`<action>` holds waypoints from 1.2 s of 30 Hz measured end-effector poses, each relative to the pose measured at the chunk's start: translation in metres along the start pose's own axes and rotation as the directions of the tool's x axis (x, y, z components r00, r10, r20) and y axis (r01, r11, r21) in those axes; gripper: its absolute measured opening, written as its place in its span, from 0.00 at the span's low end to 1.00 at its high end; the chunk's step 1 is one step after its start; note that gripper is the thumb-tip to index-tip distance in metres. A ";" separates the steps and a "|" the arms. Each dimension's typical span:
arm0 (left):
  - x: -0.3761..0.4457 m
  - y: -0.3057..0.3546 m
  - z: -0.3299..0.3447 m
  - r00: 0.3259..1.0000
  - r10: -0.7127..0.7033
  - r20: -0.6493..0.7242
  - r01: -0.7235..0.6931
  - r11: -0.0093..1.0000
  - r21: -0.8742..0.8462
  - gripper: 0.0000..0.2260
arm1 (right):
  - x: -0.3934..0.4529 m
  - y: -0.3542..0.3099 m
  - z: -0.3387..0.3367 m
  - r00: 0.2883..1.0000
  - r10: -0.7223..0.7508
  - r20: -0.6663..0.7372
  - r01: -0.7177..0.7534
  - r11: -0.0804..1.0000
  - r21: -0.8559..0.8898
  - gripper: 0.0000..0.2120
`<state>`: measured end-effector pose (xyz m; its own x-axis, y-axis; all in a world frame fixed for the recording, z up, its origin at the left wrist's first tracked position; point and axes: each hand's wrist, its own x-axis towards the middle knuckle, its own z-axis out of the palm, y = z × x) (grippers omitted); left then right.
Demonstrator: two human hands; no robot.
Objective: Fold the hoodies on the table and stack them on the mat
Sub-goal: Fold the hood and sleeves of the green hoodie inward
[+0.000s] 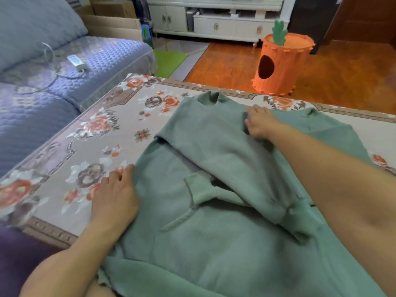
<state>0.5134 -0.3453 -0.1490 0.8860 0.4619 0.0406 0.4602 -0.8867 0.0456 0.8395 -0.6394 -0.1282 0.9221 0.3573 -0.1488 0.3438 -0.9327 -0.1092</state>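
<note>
A green hoodie [192,232] lies spread across the floral table cover [96,129], its hem hanging toward me. One sleeve is folded diagonally over the body, its cuff near the front pocket [197,189]. My left hand [113,198] rests flat at the hoodie's left edge, fingers straight, half on the cloth cover. My right hand [260,123] lies farther away on the upper part of the hoodie near the hood, its fingers pressing down on the fabric. Whether it pinches the cloth is hard to tell.
A blue quilted sofa [53,82] with a white remote [76,62] and cable stands to the left. Beyond the table, an orange carrot-shaped pet house [282,61] sits on the wooden floor. A white cabinet [214,20] lines the back wall.
</note>
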 end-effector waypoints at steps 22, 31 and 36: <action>0.088 0.017 0.001 0.989 0.093 -0.117 -0.064 0.970 0.233 0.12 | 0.032 0.041 -0.021 0.959 0.193 -0.208 -0.215 0.973 -0.089 0.17; 0.162 0.213 -0.015 0.945 0.303 -0.123 -0.306 0.952 -0.004 0.22 | -0.118 0.218 -0.027 0.821 0.571 -0.011 -0.558 0.797 -0.232 0.26; 0.054 0.198 0.002 0.916 0.402 0.007 -0.396 0.905 -0.157 0.24 | -0.198 0.202 -0.009 0.847 0.510 -0.150 -0.529 0.836 -0.146 0.25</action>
<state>0.6523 -0.4961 -0.1399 0.9966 0.0667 0.0487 0.0568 -0.9817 0.1818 0.7280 -0.8989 -0.1123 0.9829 -0.1808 -0.0344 -0.1749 -0.9758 0.1314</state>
